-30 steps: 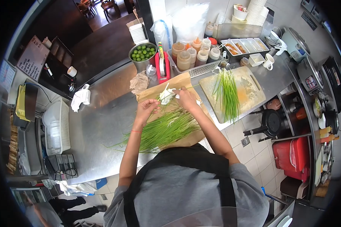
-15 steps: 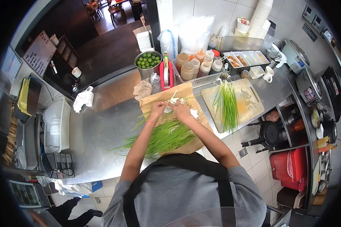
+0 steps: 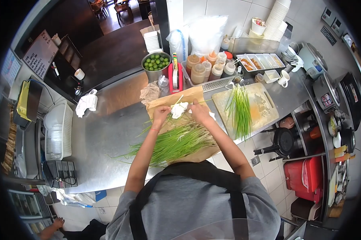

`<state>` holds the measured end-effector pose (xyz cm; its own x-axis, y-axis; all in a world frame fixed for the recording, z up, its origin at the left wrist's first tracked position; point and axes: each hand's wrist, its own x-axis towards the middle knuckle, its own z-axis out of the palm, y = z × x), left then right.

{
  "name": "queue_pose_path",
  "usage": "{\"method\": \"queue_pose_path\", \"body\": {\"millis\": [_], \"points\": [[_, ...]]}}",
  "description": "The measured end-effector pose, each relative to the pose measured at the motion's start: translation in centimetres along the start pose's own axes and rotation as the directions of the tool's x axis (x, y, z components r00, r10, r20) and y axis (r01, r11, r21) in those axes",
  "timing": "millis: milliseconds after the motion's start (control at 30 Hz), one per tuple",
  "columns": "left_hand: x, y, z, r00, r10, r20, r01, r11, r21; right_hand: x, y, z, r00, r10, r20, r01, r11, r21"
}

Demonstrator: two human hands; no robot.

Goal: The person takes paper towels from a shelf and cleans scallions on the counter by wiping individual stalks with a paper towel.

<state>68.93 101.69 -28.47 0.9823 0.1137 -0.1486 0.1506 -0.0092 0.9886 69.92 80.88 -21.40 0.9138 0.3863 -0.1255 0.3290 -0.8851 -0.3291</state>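
Observation:
My left hand has its fingers pinched at the left edge of a crumpled white tissue-like piece; what lies between the fingertips is too small to make out. On the other side, my right hand is closed, a small white bit showing by its fingertips, its grip unclear. Both hands are above brown paper. Loose long green chives lie across the paper below the hands, their pale ends to the right. A neater chive bunch rests on the cutting board at right.
Behind the paper stand a pot of green limes, a red-and-white holder and a basket of sauce bottles. A white cloth and plastic basket are at left. Another person's arm shows at lower left.
My hands have moved apart, left hand leftward and right hand rightward, exposing the crumpled white piece between them. The other person at lower left has shifted, and an arm now shows.

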Motion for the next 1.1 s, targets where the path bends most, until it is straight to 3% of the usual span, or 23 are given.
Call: {"method": "queue_pose_path", "body": {"millis": [133,233,367,433,467,533,633,733,833,933,1100], "points": [[-1.0,0.9,-0.8,0.966,0.256,0.013,-0.256,0.959,0.118,0.0,0.3,-1.4,0.958,0.031,-0.283,0.085,0.917,0.389],[-3.4,5.4,-1.0,0.991,0.131,0.025,-0.132,0.990,0.055,0.3,0.4,-1.7,0.837,0.053,-0.545,0.222,0.876,0.427],[-5.5,9.6,0.0,0.983,0.153,0.097,-0.145,0.986,-0.085,0.7,-1.3,-2.0,0.780,0.157,-0.606,0.229,0.830,0.509],[-5.8,10.2,0.7,0.979,0.154,0.130,-0.132,0.977,-0.168,0.5,-3.0,-1.4,0.929,0.209,-0.304,0.226,0.328,0.917],[-5.9,10.4,0.8,0.983,0.141,0.116,-0.123,0.981,-0.150,0.1,-3.9,-1.2,0.977,0.151,-0.148,0.147,0.018,0.989],[-6.0,10.7,1.0,0.989,0.115,0.091,-0.104,0.988,-0.115,-0.7,-5.0,-1.4,0.994,0.108,-0.006,0.036,-0.272,0.962],[-6.3,11.4,0.9,0.993,0.115,0.026,-0.111,0.987,-0.117,-1.6,-5.2,-1.0,0.995,0.007,0.099,-0.077,-0.572,0.817],[-6.4,11.6,0.8,0.994,0.113,0.006,-0.111,0.988,-0.111,-3.2,-6.0,-2.0,0.990,-0.057,0.126,-0.130,-0.691,0.711],[-6.5,11.6,1.3,0.986,0.163,0.028,-0.161,0.985,-0.067,-3.7,-7.1,-2.2,0.999,0.032,0.036,-0.010,-0.598,0.802],[-7.2,11.7,2.3,0.979,0.196,0.059,-0.194,0.980,-0.048,-3.0,-6.9,-0.2,0.994,0.097,0.043,0.011,-0.495,0.869],[-7.2,11.4,2.1,0.972,0.196,0.128,-0.184,0.978,-0.100,-3.0,-6.4,-0.5,0.984,0.180,0.016,0.084,-0.532,0.843]]}}
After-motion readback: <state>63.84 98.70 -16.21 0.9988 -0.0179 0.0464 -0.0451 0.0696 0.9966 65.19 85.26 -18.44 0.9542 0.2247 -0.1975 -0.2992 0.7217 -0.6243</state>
